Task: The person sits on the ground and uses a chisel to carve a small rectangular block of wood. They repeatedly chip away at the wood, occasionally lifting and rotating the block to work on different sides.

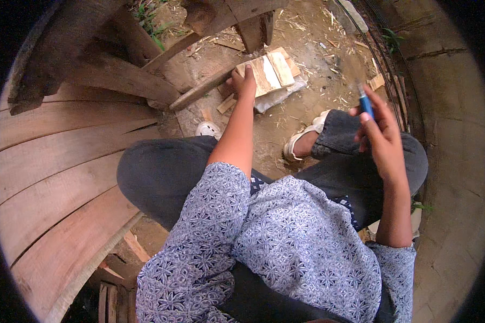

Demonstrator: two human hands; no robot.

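My left hand (244, 85) grips the left end of a pale, split wood block (265, 75), its thumb lying on the top face. The block rests low over the ground, with a whitish plastic-like sheet (283, 96) partly under it. Raised to the right, apart from the block, my right hand (381, 132) is closed around a blue-handled tool (366, 105). A metal part shows at the handle's upper end; beyond that the tool is smeared by motion, so its kind cannot be made out.
A plank bench (64, 156) fills the left side, with dark timber framing (108, 75) above it. Wood chips litter the dirt ground (318, 48). Thin dark cables (385, 48) run beside a curved grey-brown wall (447, 134) at right. A grey stone (353, 17) lies far off.
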